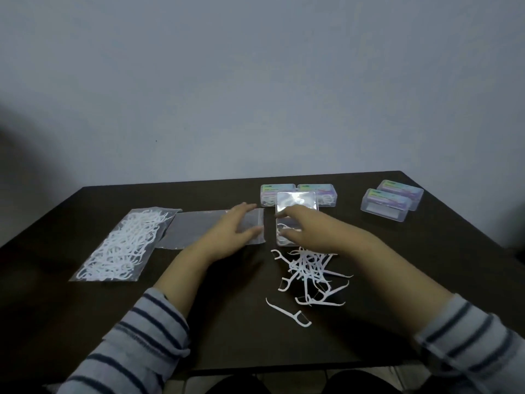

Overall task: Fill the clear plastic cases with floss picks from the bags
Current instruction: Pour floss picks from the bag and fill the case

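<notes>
Four closed cases (pixel 392 204) stood behind; a full bag (pixel 122 245) lay left. The open case (pixel 295 220) lay lengthwise away, mid-worktop (pixel 227 322). Left hand (pixel 235 226) flat on the empty bag (pixel 196 227); right hand's (pixel 304 226) grip unclear.

A plain indoor room, most likely a home or small packing corner; which one the view does not settle. A dark brown worktop (pixel 85 308) stands pushed against a bare, pale grey wall (pixel 255 81). On that worktop, toward the wall, sit small clear plastic cases (pixel 385 204) with coloured labels; left of them lies a bag of floss picks (pixel 122 245). The light is dim.
</notes>
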